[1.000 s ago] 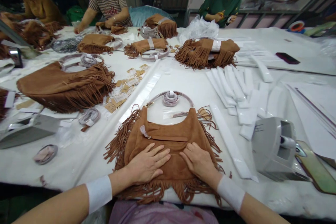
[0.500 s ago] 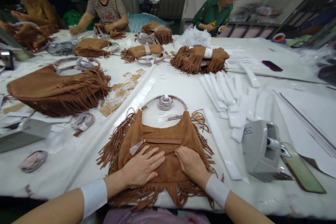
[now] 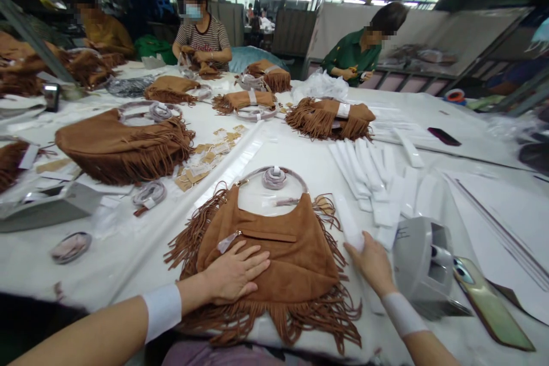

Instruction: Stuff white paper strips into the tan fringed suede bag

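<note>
A brown suede fringed handbag [image 3: 274,217] lies flat in front of me. Its wrapped handle [image 3: 295,174] arches away from me, and a coiled, wrapped strap [image 3: 274,178] sits inside that arch. My left hand [image 3: 238,271] rests flat on the bag's front below the zip, fingers spread. Off the bag's right side, my right hand [image 3: 374,263] has thumb and fingers closed around a long white strip [image 3: 345,218] on the table. The palm hides part of the strip.
More white strips [image 3: 360,166] lie behind my right hand. A grey tape dispenser [image 3: 422,263] and a green phone [image 3: 493,303] are at right. Other fringed bags [image 3: 128,146], tags [image 3: 210,151] and a second dispenser [image 3: 51,206] cover the left. Several co-workers [image 3: 206,40] are across the table.
My right hand has left the bag and moved right onto the white strip. My left hand stays on the bag. The head view has tilted up.
</note>
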Tool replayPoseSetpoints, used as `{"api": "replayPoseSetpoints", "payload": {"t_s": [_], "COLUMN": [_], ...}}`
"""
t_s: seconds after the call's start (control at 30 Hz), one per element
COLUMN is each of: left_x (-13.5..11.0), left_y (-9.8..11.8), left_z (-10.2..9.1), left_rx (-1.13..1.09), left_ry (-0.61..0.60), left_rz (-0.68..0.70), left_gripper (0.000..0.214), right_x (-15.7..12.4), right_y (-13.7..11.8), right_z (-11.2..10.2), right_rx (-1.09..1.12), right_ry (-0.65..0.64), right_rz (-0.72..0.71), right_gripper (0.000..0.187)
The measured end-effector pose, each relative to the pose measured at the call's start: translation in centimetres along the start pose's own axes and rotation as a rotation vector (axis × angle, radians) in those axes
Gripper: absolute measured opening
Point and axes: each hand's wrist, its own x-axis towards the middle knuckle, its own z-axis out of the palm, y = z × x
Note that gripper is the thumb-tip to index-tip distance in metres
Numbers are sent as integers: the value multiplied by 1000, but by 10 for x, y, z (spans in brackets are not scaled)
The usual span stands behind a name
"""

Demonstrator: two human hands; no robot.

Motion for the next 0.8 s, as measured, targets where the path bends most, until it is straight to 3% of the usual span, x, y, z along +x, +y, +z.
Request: {"api": "replayPoseSetpoints", "payload": {"t_s": [0.07, 0.17, 0.37, 0.5, 0.63, 0.7, 0.8], "left_x": [0, 0, 1, 2, 2, 2, 4], "left_y": [0, -1, 8, 22, 33, 37, 42], "left_z": [0, -1, 4, 4, 1, 0, -2], "left_rx": [-2, -7, -21, -35, -86, -131, -176], "left_ry": [1, 5, 13, 37, 70, 101, 167], "left_rz": [-5, -11, -81, -211, -280, -320, -411], "left_gripper": [56, 56, 54, 53, 52, 56, 66], "right_x": [7, 15, 2, -22, -39, -42, -41], "right_y": [6, 13, -4, -47, -92, -108, -120], "right_z": [2, -6, -45, -64, -66, -63, -53], "right_rx": [102, 174, 393, 603, 694, 690, 677], "right_ry": [-46, -108, 20, -262, -577, -643, -638], "right_rz": [37, 35, -73, -396, -629, -687, -724], "right_gripper": [63, 51, 62, 52, 46, 43, 40]}}
